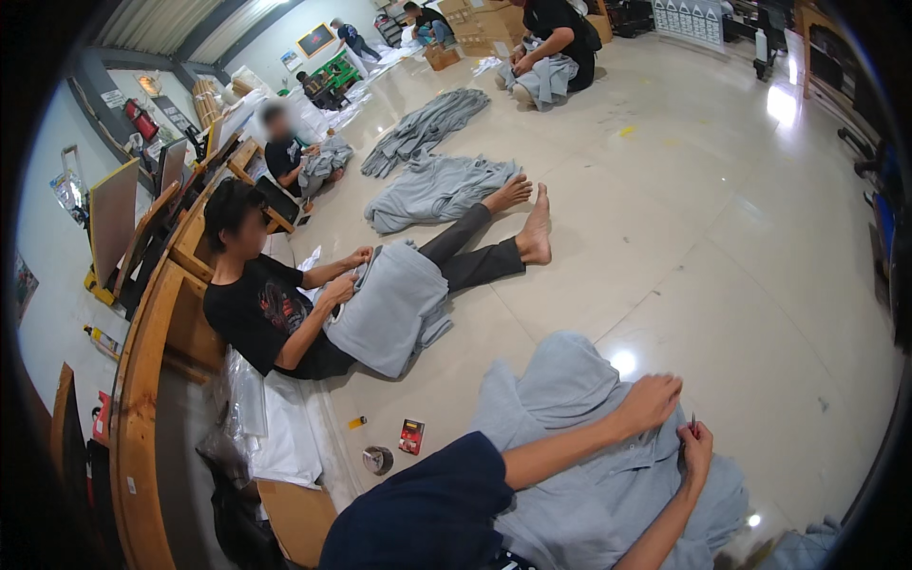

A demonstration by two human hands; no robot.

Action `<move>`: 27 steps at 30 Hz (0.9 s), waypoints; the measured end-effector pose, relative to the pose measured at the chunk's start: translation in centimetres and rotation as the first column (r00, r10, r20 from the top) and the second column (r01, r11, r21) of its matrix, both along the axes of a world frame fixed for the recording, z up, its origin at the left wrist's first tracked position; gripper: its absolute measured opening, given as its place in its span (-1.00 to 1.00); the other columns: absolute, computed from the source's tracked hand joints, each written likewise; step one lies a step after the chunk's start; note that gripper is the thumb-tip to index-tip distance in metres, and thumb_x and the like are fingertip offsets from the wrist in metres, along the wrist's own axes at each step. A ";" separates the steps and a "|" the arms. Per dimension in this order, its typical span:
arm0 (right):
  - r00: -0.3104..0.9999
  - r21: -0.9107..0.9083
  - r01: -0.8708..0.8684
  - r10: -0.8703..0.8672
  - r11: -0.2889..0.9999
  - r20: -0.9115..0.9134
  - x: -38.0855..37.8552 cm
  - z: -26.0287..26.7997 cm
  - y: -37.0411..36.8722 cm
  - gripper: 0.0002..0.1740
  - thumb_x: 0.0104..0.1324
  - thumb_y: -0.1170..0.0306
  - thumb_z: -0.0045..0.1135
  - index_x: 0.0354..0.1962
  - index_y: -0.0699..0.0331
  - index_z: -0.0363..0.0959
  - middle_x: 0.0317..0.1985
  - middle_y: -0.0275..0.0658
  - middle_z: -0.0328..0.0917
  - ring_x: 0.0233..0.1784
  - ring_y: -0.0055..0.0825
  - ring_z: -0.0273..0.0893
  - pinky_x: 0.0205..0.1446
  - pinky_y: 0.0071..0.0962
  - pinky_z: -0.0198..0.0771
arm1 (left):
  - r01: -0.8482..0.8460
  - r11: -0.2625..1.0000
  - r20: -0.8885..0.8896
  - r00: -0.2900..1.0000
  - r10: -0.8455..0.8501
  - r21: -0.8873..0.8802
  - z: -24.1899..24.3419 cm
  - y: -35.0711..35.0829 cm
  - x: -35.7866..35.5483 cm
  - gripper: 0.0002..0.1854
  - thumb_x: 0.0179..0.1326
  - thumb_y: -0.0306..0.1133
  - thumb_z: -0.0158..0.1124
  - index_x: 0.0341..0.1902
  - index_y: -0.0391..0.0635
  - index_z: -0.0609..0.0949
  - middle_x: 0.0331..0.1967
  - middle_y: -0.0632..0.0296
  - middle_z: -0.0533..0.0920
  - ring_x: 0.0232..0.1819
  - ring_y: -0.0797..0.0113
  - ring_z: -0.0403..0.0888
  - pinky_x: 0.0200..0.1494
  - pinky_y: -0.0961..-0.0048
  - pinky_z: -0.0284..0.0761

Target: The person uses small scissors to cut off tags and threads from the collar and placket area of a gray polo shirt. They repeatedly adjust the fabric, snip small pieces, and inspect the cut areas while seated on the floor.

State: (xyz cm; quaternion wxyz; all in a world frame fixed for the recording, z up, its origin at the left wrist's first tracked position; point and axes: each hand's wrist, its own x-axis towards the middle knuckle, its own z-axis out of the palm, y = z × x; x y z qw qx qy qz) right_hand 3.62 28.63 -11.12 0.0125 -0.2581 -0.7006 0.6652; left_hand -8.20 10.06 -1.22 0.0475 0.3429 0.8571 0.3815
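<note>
A light grey knit polo shirt lies spread over my lap, with its buttoned placket facing up. Over its far right edge is my left hand, fingers bent and slightly blurred. Whether it pinches a thread or a bit of fabric cannot be made out. My right hand is just below it, closed around a small pointed metal tool, probably thread snips, with the tip up. Most of the tool is hidden in the fingers. The shirt's right part droops past my right wrist.
On the floor to my left are a tape roll, a red packet and a yellow lighter. A seated co-worker handles grey garments there. Grey garment piles lie beyond. A wooden bench frame lines the wall.
</note>
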 end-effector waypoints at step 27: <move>0.998 0.288 0.059 -0.057 0.956 -0.015 0.7 -0.2 -0.9 -0.78 0.11 0.47 0.28 -0.56 0.35 0.38 -0.62 -0.39 0.29 -0.51 -0.59 0.22 -0.42 -0.41 0.22 | -0.066 0.852 -0.142 0.990 -0.010 -0.520 -9.6 -2.2 5.4 -0.57 0.32 -0.10 0.23 -0.01 -0.28 0.59 -0.37 -0.09 0.73 -0.32 -0.11 0.72 -0.21 -0.06 0.55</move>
